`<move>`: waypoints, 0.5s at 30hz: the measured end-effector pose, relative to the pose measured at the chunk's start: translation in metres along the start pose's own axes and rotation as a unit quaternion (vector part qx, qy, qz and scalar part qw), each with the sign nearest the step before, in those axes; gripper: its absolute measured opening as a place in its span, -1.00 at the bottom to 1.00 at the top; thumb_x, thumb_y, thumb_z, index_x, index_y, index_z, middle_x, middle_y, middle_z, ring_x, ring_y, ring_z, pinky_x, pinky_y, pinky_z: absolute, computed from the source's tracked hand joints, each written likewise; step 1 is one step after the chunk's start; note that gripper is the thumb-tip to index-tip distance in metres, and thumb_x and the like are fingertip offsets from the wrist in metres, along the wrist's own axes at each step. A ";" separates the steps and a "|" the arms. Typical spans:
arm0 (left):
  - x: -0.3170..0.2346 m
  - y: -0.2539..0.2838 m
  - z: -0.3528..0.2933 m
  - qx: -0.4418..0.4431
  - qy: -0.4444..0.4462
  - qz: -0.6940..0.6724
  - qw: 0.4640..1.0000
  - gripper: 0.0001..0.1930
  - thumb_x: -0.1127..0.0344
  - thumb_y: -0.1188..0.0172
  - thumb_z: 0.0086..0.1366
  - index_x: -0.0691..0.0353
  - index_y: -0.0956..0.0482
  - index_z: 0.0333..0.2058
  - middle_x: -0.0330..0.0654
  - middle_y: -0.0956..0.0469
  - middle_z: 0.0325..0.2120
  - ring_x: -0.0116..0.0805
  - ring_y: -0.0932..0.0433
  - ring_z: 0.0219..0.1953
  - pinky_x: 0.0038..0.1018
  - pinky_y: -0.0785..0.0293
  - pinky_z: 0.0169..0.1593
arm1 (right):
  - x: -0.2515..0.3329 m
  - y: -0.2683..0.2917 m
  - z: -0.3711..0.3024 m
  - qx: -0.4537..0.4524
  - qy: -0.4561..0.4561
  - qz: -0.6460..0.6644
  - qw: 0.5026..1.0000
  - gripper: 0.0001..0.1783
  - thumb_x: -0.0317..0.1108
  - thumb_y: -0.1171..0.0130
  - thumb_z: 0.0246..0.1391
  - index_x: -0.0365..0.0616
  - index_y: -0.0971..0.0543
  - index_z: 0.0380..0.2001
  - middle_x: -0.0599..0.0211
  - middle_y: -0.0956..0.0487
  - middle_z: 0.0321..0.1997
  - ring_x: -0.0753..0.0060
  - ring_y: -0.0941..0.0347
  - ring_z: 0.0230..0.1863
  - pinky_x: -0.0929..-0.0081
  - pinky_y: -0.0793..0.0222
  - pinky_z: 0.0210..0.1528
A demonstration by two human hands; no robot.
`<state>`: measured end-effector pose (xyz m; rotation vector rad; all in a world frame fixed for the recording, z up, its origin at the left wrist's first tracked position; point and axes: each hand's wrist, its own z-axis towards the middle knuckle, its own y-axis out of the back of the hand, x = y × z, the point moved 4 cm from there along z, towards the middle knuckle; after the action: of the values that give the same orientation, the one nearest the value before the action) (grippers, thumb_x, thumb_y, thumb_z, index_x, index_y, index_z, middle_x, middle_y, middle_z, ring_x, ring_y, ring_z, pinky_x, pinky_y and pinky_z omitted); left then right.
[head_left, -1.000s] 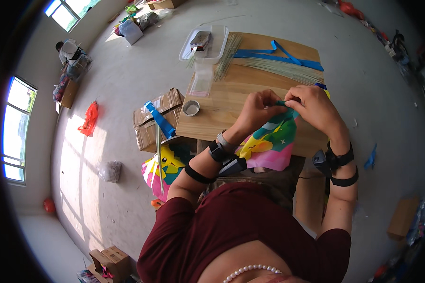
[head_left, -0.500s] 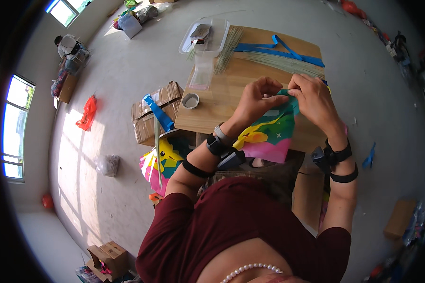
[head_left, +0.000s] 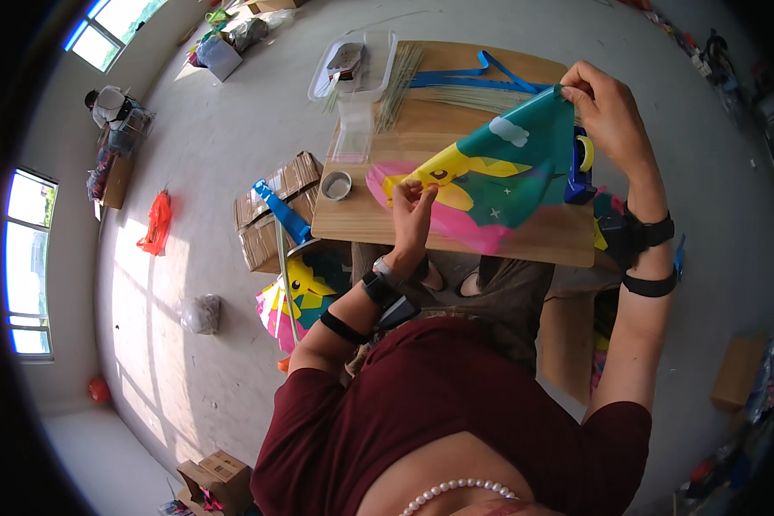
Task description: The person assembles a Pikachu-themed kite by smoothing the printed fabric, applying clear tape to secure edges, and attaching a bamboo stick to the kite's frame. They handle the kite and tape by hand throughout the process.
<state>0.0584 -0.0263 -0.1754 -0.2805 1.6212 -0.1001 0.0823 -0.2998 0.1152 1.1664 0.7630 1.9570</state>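
Observation:
A thin printed kite sail [head_left: 514,176], green with a yellow cartoon figure and a pink edge, is stretched at a slant over the wooden table. My right hand [head_left: 609,113] pinches its upper right corner, raised above the tabletop. Lower down on the left, my left hand [head_left: 414,225] has its fingers pinched together on the yellow and pink edge. A dark blue tape dispenser [head_left: 581,168] with a yellow roll stands at the table's right edge, below my right hand. Another sail with the same print [head_left: 303,288] hangs left of my left forearm.
On the wooden table [head_left: 550,245] lie thin sticks [head_left: 397,90], blue ribbon [head_left: 456,77], a clear plastic tray [head_left: 385,84] and a small round tin [head_left: 336,185]. A cardboard box [head_left: 258,211] stands at the table's left. A red bag [head_left: 155,224] lies on the floor.
My hands were close together at the sail's top; now they are apart. The left has moved down and left along the sail, the right upward. The sail is spread out between them.

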 end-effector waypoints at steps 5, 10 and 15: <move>0.063 0.010 0.000 -0.036 0.226 -0.111 0.967 -0.15 0.30 -0.40 0.17 0.13 -0.03 0.32 -0.17 -0.48 0.04 -0.34 -0.40 0.12 -0.30 -0.27 0.19 | -0.012 0.020 0.009 -0.022 -0.008 -0.018 1.000 -0.90 -0.40 -0.20 0.29 -0.21 -0.57 -0.24 0.27 -0.66 -0.35 0.42 -0.59 -0.30 0.45 -0.48 -0.17; 0.074 -0.011 0.002 0.002 0.221 -0.200 0.955 -0.14 0.25 -0.44 0.18 0.05 -0.06 0.33 -0.23 -0.54 0.03 -0.40 -0.43 0.04 -0.34 -0.24 0.16 | -0.056 0.025 0.021 -0.056 -0.024 -0.001 0.998 -0.87 -0.36 -0.22 0.29 -0.20 -0.60 -0.23 0.35 -0.64 -0.39 0.50 -0.55 -0.33 0.51 -0.44 -0.18; 0.075 -0.023 -0.005 0.126 0.238 -0.158 0.950 -0.56 0.23 -0.38 0.30 0.14 -0.47 0.10 -0.32 -0.65 -0.14 -0.53 -0.52 -0.20 -0.56 -0.35 -0.03 | -0.124 0.010 0.030 -0.086 -0.073 0.046 0.993 -0.87 -0.35 -0.22 0.29 -0.20 -0.62 -0.23 0.42 -0.63 -0.40 0.55 -0.51 -0.35 0.52 -0.41 -0.21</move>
<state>0.0527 -0.0675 -0.2425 -0.3334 2.0031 -0.6597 0.1471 -0.4033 0.0769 1.2420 0.4616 1.9447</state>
